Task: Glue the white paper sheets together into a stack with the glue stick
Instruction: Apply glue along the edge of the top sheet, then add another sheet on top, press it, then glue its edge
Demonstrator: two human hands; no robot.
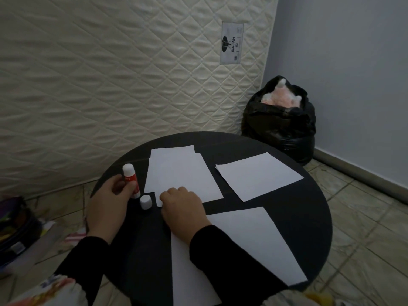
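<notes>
On the round black table a stack of white sheets lies at the far middle, slightly offset from each other. My right hand rests with curled fingers on the stack's near corner. My left hand holds the red and white glue stick upright at the table's left edge; its end is uncapped. The white cap stands between my hands. A single sheet lies at the right, and a larger sheet lies near me under my right forearm.
A quilted cream mattress leans upright behind the table. A black bag with a pink plush toy sits on the tiled floor at the back right. A pile of coloured items lies on the floor to the left.
</notes>
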